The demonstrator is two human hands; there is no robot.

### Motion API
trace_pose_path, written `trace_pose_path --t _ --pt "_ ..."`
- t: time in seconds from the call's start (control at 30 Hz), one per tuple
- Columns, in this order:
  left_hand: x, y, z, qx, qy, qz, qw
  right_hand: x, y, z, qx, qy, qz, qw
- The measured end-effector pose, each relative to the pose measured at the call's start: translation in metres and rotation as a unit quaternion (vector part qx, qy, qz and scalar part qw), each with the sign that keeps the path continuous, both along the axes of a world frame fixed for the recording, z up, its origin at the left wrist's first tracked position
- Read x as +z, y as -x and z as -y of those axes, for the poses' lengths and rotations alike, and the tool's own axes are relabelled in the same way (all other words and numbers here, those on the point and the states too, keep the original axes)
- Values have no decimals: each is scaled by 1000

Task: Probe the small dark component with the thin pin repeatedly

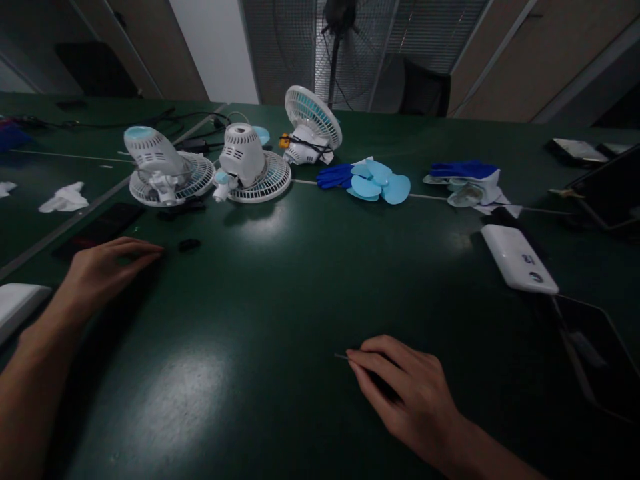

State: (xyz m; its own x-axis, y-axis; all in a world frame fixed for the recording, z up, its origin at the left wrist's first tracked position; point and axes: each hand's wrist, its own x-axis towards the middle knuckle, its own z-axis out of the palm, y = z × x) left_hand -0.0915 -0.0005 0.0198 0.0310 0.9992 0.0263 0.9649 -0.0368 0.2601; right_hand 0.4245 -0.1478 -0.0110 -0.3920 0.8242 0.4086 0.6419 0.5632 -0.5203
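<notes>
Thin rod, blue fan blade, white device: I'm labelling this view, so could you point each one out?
Thin rod point(341, 357): head view, the part jutting from the right hand point(421, 390).
Blue fan blade point(384, 181): head view, its hub.
White device point(518, 257): head view, middle of its top face.

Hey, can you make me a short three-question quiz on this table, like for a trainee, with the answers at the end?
1. True or false: the fingertips of the right hand pinch a thin piece.
2. Which of these is nearest the left hand?
a) the light blue fan blade
b) the small black piece
c) the white box with a round logo
3. Fill in the number: on the green table there are ____ small white fans.

Key: 1 true; 2 b; 3 three.
</notes>
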Motion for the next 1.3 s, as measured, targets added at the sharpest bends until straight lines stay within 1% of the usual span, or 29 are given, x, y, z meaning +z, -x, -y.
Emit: trace_pose_path --t 0.1,0.17,0.27,0.4,0.53,0.6,0.7,0.77,0.8,0.87,0.97,1.13,1.3 --pt "-1 -3 2 14 -29 -10 999 1 0 1 2 7 -1 1000" --pt "-4 -2 2 45 -32 -15 998 1 0 1 2 6 -3 1000" --pt "-13 7 0 89 -30 -29 995 0 0 1 3 1 -6 1000" --pt "-23 21 -5 80 -55 -51 994 -2 0 1 3 3 -3 1000" --pt "-26 24 -8 83 -48 -44 994 -2 0 1 7 9 -1 1000" --pt "-26 19 -9 101 -47 -15 994 -2 0 1 8 7 -5 1000" --pt "-24 3 -9 132 -98 37 986 -2 0 1 9 5 -8 1000" --pt "-24 -11 -9 129 -141 63 979 -2 -1 2 10 6 -9 1000" --pt "-24 -17 -9 118 -151 72 979 -3 -1 2 10 6 -8 1000" --pt "-26 -27 -11 93 -145 79 982 -3 -1 2 8 5 -7 1000" --pt "-29 -32 -14 76 -120 68 988 -2 0 1 9 9 -5 1000" --pt "-30 -32 -14 78 -126 68 987 -1 -1 1 12 16 -11 1000" --pt "-27 -44 -13 72 -134 76 985 -3 -1 1 7 13 -7 1000"
